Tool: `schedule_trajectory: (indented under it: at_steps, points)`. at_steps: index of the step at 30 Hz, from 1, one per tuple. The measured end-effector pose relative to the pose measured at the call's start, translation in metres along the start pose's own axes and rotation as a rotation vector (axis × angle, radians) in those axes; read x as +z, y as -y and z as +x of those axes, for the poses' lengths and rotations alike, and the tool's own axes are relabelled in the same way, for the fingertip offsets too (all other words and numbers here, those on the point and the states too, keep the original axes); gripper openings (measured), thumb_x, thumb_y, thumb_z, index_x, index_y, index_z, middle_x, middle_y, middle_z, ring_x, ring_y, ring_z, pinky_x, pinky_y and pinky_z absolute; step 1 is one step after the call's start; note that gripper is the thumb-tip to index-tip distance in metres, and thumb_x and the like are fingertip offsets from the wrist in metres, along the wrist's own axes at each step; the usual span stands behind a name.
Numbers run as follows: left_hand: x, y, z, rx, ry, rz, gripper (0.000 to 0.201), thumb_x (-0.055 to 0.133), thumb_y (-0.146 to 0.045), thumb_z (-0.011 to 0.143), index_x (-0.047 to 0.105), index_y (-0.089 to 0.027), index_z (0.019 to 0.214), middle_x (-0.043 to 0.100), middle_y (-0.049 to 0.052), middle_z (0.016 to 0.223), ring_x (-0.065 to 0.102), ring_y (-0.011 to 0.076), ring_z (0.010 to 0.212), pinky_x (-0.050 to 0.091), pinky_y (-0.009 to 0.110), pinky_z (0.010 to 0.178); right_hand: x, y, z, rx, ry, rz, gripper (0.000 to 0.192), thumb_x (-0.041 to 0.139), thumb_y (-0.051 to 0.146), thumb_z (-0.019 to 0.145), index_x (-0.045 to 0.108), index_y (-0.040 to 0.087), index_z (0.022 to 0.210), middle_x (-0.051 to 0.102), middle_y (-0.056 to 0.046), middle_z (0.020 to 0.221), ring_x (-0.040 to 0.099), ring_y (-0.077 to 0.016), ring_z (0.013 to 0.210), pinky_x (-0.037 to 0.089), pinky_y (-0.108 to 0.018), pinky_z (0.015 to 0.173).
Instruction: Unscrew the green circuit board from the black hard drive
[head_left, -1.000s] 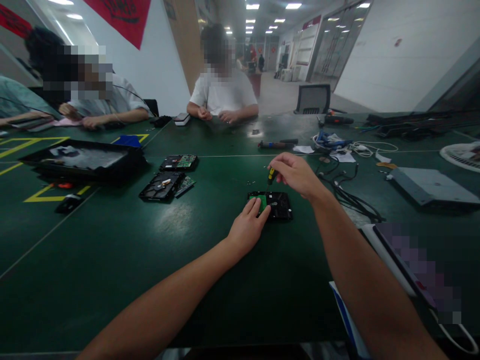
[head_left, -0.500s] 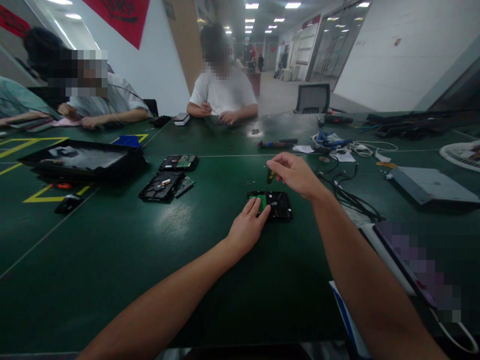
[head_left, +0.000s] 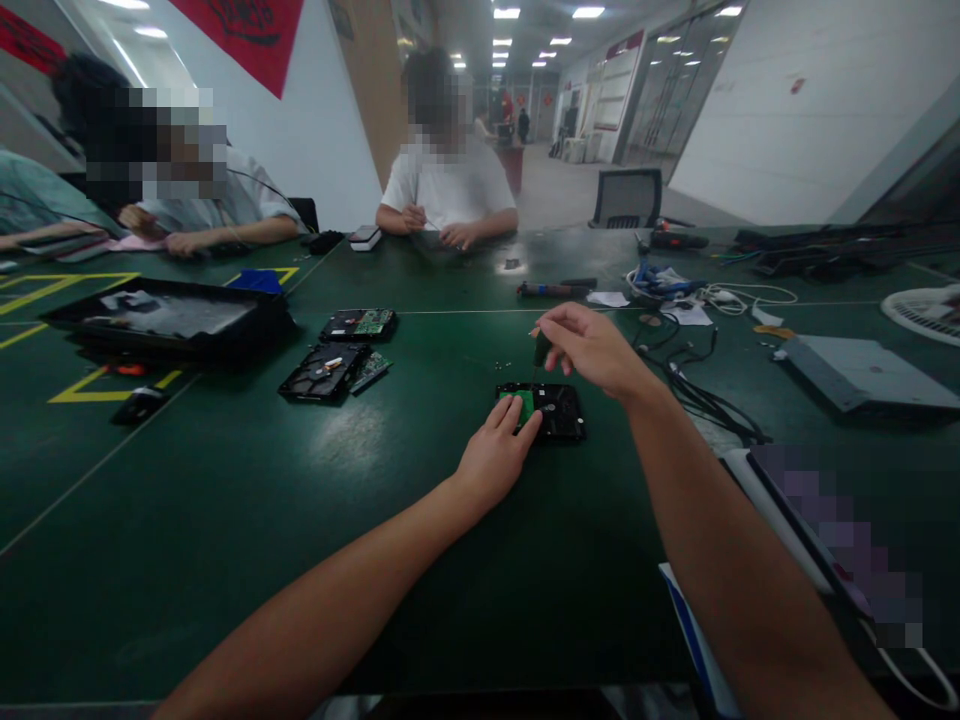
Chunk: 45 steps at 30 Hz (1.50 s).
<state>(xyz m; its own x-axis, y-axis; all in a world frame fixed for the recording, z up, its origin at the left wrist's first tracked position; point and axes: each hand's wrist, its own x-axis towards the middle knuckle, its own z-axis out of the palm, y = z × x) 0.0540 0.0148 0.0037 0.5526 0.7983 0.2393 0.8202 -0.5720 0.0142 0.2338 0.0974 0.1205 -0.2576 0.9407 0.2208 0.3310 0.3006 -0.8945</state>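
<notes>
Hard drive (head_left: 551, 410) lies flat near the middle of the bench (head_left: 225, 560), green circuit board face up. Left hand (head_left: 495, 455) rests on its near-left corner, fingers together pressing down on the board edge. Right hand (head_left: 592, 350) hovers just above the drive's far edge — fingers pinched shut around a screwdriver (head_left: 541, 350), held upright, tip pointing down at the drive; can't tell if the tip touches. Two more opened drives (head_left: 337, 360) sit well apart toward the left, beside a black tray (head_left: 161, 320). Cable tangle (head_left: 697, 385) just right of the right wrist.
</notes>
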Motion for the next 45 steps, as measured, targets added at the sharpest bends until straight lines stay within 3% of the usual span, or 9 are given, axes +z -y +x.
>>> schedule_trajectory:
  at_steps: [5, 9, 14, 20, 24, 28, 35, 45]
  points:
    - [0.001, 0.001, 0.000, -0.003, 0.013, -0.012, 0.055, 0.046, -0.007, 0.099, 0.046, -0.020, 0.153, 0.039, 0.019, 0.161, 0.029, 0.0340, 0.154, 0.043, 0.048, 0.117, -0.001, 0.000, 0.000, -0.042, 0.038, -0.066, 0.032, 0.053, 0.051, 0.100, 0.069, 0.023, 0.103, 0.065, -0.003, 0.084, 0.057, -0.0136, 0.066, 0.045, -0.027, 0.056]
    - [0.000, 0.001, 0.000, -0.011, 0.033, -0.015, 0.057, 0.046, -0.007, 0.098, 0.045, -0.020, 0.153, 0.039, 0.018, 0.161, 0.028, 0.0328, 0.154, 0.041, 0.047, 0.118, -0.002, 0.000, -0.002, -0.047, 0.006, -0.077, 0.036, 0.062, 0.056, 0.094, 0.069, 0.022, 0.103, 0.068, -0.004, 0.091, 0.056, -0.0126, 0.062, 0.041, -0.028, 0.052]
    - [0.000, 0.000, 0.000, -0.015, 0.047, -0.026, 0.058, 0.045, -0.006, 0.098, 0.045, -0.020, 0.154, 0.037, 0.020, 0.162, 0.026, 0.0337, 0.155, 0.042, 0.047, 0.117, -0.001, -0.001, 0.001, 0.047, -0.055, 0.019, 0.025, 0.062, 0.045, 0.095, 0.062, 0.021, 0.100, 0.071, -0.008, 0.098, 0.060, -0.0131, 0.060, 0.043, -0.030, 0.051]
    - [0.001, 0.001, 0.001, -0.005, 0.047, -0.032, 0.057, 0.045, -0.006, 0.099, 0.044, -0.019, 0.154, 0.037, 0.021, 0.162, 0.026, 0.0350, 0.155, 0.039, 0.047, 0.119, -0.004, -0.002, 0.001, -0.100, 0.001, -0.190, 0.029, 0.060, 0.049, 0.096, 0.070, 0.023, 0.103, 0.069, -0.005, 0.092, 0.060, -0.0154, 0.072, 0.047, -0.030, 0.061]
    - [0.000, 0.000, 0.001, -0.016, 0.057, -0.036, 0.059, 0.046, -0.006, 0.098, 0.043, -0.020, 0.155, 0.034, 0.020, 0.164, 0.024, 0.0342, 0.156, 0.039, 0.048, 0.119, -0.002, -0.003, 0.000, -0.065, -0.013, -0.123, 0.029, 0.061, 0.045, 0.096, 0.065, 0.023, 0.114, 0.072, -0.006, 0.104, 0.061, -0.0125, 0.063, 0.047, -0.028, 0.056]
    - [-0.002, -0.001, 0.001, -0.032, 0.068, -0.055, 0.062, 0.045, -0.004, 0.097, 0.041, -0.021, 0.156, 0.033, 0.020, 0.164, 0.024, 0.0343, 0.156, 0.041, 0.048, 0.118, -0.001, -0.003, 0.001, -0.027, -0.039, -0.021, 0.022, 0.061, 0.040, 0.096, 0.063, 0.021, 0.107, 0.072, -0.008, 0.105, 0.063, -0.0130, 0.063, 0.046, -0.028, 0.051]
    - [-0.007, -0.003, 0.003, -0.091, 0.096, -0.082, 0.064, 0.047, -0.005, 0.097, 0.038, -0.026, 0.157, 0.019, 0.018, 0.169, 0.025, 0.0367, 0.155, 0.048, 0.048, 0.112, -0.004, 0.002, -0.001, -0.031, -0.022, -0.081, 0.028, 0.062, 0.049, 0.095, 0.068, 0.022, 0.097, 0.069, -0.005, 0.088, 0.059, -0.0137, 0.066, 0.045, -0.029, 0.055]
    - [-0.011, -0.007, 0.004, -0.148, 0.092, -0.064, 0.061, 0.048, -0.010, 0.098, 0.039, -0.030, 0.155, 0.016, 0.018, 0.167, 0.025, 0.0425, 0.151, 0.053, 0.052, 0.102, -0.004, 0.004, -0.002, -0.033, -0.002, -0.092, 0.028, 0.062, 0.049, 0.095, 0.068, 0.022, 0.097, 0.069, -0.004, 0.088, 0.058, -0.0129, 0.065, 0.043, -0.027, 0.055]
